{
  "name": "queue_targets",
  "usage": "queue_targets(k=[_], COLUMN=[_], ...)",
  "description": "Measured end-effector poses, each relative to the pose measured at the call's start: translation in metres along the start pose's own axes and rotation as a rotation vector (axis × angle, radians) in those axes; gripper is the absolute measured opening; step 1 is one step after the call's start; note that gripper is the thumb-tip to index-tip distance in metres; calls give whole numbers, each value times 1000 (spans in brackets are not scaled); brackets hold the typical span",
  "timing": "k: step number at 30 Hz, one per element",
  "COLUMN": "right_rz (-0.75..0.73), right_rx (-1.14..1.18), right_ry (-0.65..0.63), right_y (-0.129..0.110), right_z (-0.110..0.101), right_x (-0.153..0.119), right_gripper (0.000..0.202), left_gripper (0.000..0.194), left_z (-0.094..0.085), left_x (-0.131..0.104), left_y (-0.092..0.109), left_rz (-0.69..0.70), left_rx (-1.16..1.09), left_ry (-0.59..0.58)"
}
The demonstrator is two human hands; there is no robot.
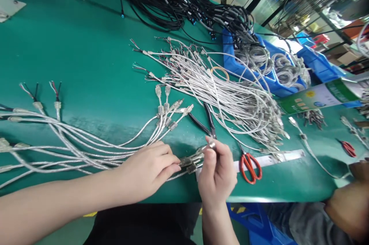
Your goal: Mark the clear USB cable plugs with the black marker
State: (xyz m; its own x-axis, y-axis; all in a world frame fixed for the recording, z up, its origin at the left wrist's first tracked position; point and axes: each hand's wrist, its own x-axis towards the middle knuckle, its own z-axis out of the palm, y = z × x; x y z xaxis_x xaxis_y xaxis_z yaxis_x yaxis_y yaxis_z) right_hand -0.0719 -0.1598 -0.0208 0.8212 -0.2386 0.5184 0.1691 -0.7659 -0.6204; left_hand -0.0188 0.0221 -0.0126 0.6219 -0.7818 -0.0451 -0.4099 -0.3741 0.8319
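My left hand (155, 165) is closed, its fingertips pinching clear-jacketed cables just behind their grey beads (188, 162). To its right, my right hand (216, 174) is also closed, thumb against fingers, around the plug ends of these USB cables; a shiny metal tip (212, 145) shows above the thumb. How many cables each hand grips is hidden. More USB cables (135, 147) run leftward across the green table, with plugs (163, 93) near the middle and bare coloured wires at the far ends. Black-handled pliers (203, 122) lie just beyond my right hand.
Red-handled scissors (250, 168) and a steel ruler (276, 158) lie right of my hands. Behind is a heap of silvery cables (213, 87), blue bins (265, 72) of coiled cables and black cables (173, 3). A co-worker's arm (350, 206) is at the right edge.
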Motion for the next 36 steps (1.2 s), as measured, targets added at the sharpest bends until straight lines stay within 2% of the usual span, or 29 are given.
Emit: queue_targets(k=[3, 5, 6, 9, 16, 18, 20, 24, 26, 29, 32, 36], right_rz=[-19, -13, -1, 39, 62, 96, 199, 563, 697, 819, 869, 815], right_rx=[-89, -135, -142, -114, -86, -45, 75, 605, 850, 1042, 1100, 1115], right_ry=[-177, -248, -262, -274, -295, -285, -301, -386, -381, -434, -467, -386], right_y=[2, 4, 4, 6, 6, 6, 7, 8, 6, 0, -7, -14], right_z=[2, 2, 2, -1, -5, -7, -10, -18, -18, -12, -2, 8], right_x=[4, 5, 5, 4, 1, 0, 0, 7, 16, 33, 51, 64], right_gripper=[17, 16, 15, 15, 17, 17, 17, 22, 29, 34, 34, 25], left_gripper=[25, 20, 18, 16, 14, 15, 15, 14, 14, 16, 17, 21], left_z=[-7, -15, -18, -19, -11, -12, -14, -21, -25, -30, -34, -38], left_x=[3, 7, 9, 14, 21, 23, 23, 20, 17, 14, 12, 10], left_y=[-6, -10, -12, -15, -15, -16, -17, -15, -13, -8, -4, -1], left_rz=[71, 58, 38, -7, -15, 6, 31, 41, 19, -41, -106, -176], left_rx=[170, 374, 465, 608, 708, 664, 556, 317, 202, 0, -174, -302], left_ry=[212, 357, 392, 393, 409, 421, 448, 484, 457, 373, 297, 220])
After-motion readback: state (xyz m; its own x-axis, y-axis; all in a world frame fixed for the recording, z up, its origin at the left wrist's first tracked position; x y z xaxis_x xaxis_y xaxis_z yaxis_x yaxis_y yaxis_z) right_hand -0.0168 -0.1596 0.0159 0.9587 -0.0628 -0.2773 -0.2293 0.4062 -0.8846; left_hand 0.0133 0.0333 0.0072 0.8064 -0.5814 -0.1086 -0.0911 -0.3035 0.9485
